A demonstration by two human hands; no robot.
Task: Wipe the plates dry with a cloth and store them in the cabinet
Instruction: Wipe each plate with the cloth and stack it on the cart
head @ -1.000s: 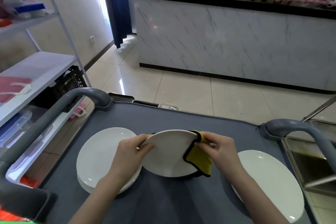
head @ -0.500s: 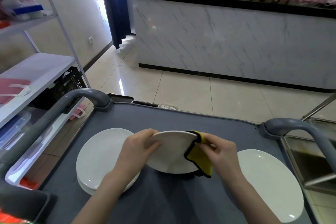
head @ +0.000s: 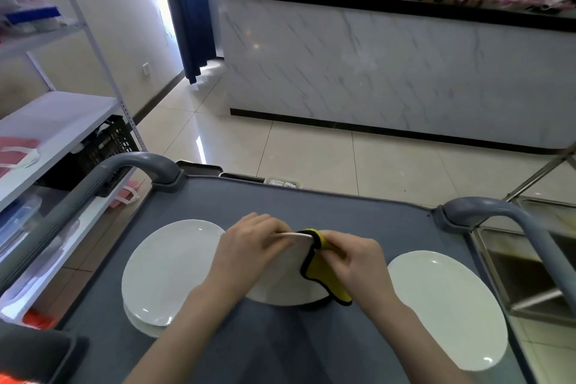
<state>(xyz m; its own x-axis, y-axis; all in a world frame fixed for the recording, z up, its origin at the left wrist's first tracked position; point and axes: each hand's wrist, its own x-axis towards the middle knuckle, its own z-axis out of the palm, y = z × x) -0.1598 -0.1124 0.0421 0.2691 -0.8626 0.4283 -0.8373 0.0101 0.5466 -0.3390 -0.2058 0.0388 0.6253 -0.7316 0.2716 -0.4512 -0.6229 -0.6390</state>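
I hold a white plate (head: 285, 282) tilted over the middle of a grey cart top (head: 358, 215). My left hand (head: 249, 249) grips the plate's upper left rim. My right hand (head: 352, 259) pinches a yellow cloth (head: 324, 277) with a black edge, folded over the plate's upper right rim. A stack of white plates (head: 165, 271) lies on the cart to the left. A single white plate (head: 445, 305) lies on the cart to the right.
Grey cart handles rise at the far left (head: 140, 165) and far right (head: 486, 209). A white metal shelf unit (head: 56, 115) stands on the left, a steel counter (head: 530, 262) on the right. A marble-fronted bar (head: 389, 72) crosses the tiled floor ahead.
The plate has tipped up more steeply towards me. My left hand has slid further over its top rim, towards the cloth, and my right hand has kept the cloth on the rim.
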